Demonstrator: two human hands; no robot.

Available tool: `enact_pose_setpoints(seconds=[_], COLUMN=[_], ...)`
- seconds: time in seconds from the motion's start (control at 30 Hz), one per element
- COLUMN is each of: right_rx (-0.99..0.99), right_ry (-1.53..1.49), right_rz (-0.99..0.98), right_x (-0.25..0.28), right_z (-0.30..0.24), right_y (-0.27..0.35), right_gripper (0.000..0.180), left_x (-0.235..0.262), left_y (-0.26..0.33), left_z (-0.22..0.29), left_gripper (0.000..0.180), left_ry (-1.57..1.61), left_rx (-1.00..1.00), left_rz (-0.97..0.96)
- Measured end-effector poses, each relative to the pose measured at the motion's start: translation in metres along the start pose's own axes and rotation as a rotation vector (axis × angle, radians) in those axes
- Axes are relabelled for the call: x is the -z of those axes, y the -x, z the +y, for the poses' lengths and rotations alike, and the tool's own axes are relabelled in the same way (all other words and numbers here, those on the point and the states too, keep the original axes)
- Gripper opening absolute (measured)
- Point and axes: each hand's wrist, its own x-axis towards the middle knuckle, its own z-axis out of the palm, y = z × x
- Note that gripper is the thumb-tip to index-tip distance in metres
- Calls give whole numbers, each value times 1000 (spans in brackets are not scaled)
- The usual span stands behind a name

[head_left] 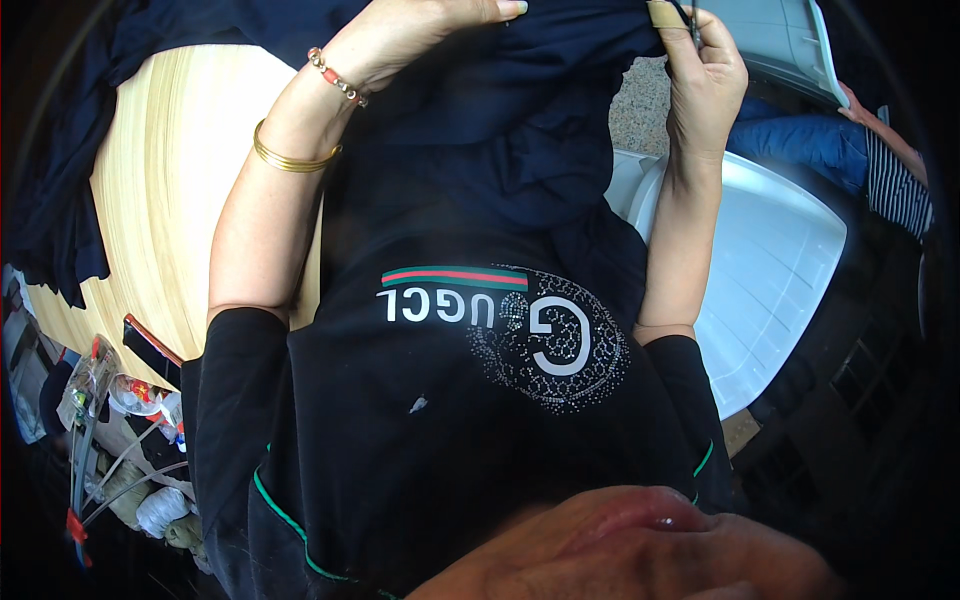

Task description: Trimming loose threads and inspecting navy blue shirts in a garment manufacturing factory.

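A large dark navy cloth (500, 110) spreads from the top edge over my lap, and its folds run between my hands. My left hand (425, 25) is at the top edge, its thumb stretched along the cloth as if gripping it; the fingers are cut off by the frame. Farther right, my right hand (708, 75) pinches the cloth's edge between thumb and fingers. A tan wrap (664, 14) covers the thumb. Something thin and dark shows by those fingers, too small to name.
Left is a pale wooden table (180, 160), with more dark cloth over its far edge and a phone (150, 345) at its near edge. Bags and bundles (150, 500) lie below. A white plastic chair (770, 260) stands right; beyond it, another person's jeans (800, 140) show.
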Motion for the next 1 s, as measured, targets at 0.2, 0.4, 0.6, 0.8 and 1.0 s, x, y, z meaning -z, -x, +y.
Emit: enact_pose_setpoints(seconds=[0.2,0.4,0.6,0.8,1.0], right_rx=[180,390,470,477,816], right_ry=[297,523,593,612,-146], right_rz=[-146,-403,-403,-398,-274], right_x=[-24,-32,-30,-24,-40], right_z=[2,-36,-40,-39,22], right_y=[8,11,11,11,-3], right_gripper=[30,31,31,27,21], left_x=[19,2,0,1,15], left_y=[-1,-1,1,1,-10], left_z=[-16,-9,-12,-12,-29], left_gripper=[16,17,19,18,15], left_ry=[-27,-59,-138,-232,-256], left_rx=[16,-52,-39,-3,-502], left_rz=[27,21,24,35,-244])
